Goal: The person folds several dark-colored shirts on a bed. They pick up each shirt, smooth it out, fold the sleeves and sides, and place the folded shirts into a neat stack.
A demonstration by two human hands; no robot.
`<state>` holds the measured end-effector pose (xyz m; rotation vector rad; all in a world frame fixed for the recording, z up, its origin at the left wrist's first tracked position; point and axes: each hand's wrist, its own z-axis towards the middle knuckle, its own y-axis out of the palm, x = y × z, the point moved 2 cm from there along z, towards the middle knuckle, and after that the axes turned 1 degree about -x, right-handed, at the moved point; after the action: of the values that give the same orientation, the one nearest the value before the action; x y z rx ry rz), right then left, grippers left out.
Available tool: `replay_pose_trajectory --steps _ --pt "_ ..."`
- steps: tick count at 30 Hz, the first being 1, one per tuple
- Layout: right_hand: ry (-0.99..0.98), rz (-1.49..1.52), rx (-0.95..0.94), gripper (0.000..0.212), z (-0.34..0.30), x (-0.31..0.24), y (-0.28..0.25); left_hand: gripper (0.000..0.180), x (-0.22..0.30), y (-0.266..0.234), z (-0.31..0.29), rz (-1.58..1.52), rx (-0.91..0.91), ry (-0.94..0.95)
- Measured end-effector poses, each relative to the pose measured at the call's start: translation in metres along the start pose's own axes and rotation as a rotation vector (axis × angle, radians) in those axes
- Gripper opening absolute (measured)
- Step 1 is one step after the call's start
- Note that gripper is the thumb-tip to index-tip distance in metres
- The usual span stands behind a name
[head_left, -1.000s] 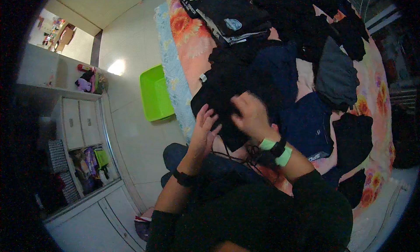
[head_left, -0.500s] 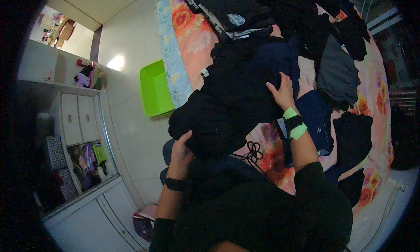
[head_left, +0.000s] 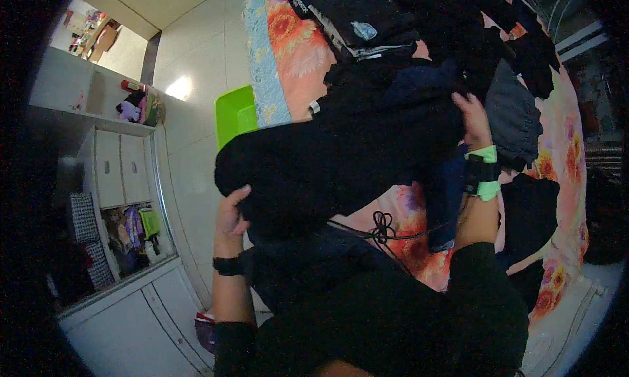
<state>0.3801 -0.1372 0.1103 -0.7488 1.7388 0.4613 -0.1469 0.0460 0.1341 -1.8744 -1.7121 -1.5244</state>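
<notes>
A black garment [head_left: 327,157] is stretched sideways in front of me, its kind unclear in the dark folds. My left hand [head_left: 232,213] grips its near left corner, thumb on top and the other fingers partly hidden. My right hand [head_left: 474,123], a little blurred, is closed at its far right end. Beneath and beyond it lies more dark clothing, with a small white tag [head_left: 314,107] showing at the left edge. A black cord with a looped knot [head_left: 383,226] hangs between my arms over the flowered sheet.
The bed has a peach flowered sheet [head_left: 295,62] with a pale blue quilted edge [head_left: 267,82]. Folded black clothes [head_left: 360,23] lie at the far side, grey trousers [head_left: 514,118] at the right. A green plastic tub [head_left: 234,115] stands left of the bed, and a white cabinet [head_left: 124,311] farther left.
My hands have moved apart, left hand leftward and right hand to the right and slightly away. The black garment is now pulled wider and covers part of the green tub.
</notes>
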Motion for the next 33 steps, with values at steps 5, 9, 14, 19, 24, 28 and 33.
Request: replay_pose_trajectory --steps 5,9,14,19,24,28,33 --pt "-0.037 0.141 0.110 0.086 0.015 -0.037 -0.074 0.052 0.019 -0.022 0.034 -0.022 0.083 -0.066" --pt "0.053 0.110 0.001 0.074 0.057 0.007 -0.077 0.047 -0.004 -0.039 0.079 -0.021 0.150 -0.198" --pt "0.089 -0.895 -0.005 0.062 0.068 0.079 -0.031 0.030 -0.035 -0.086 0.114 -0.019 0.108 -0.231" --pt "-0.828 -0.997 0.077 0.046 -0.014 0.042 0.046 0.031 -0.036 -0.126 0.118 0.006 0.210 -0.285" --pt "-0.820 -1.162 -0.610 0.070 -0.085 0.059 0.144 0.029 -0.034 -0.115 0.128 0.014 0.231 -0.290" --pt "-0.905 -1.093 -0.525 0.050 -0.082 0.069 0.163 0.030 -0.020 -0.102 0.126 0.018 0.198 -0.291" --pt "-0.986 -0.936 -0.408 0.036 -0.084 0.037 0.148 0.034 0.001 -0.099 0.112 0.038 0.198 -0.238"
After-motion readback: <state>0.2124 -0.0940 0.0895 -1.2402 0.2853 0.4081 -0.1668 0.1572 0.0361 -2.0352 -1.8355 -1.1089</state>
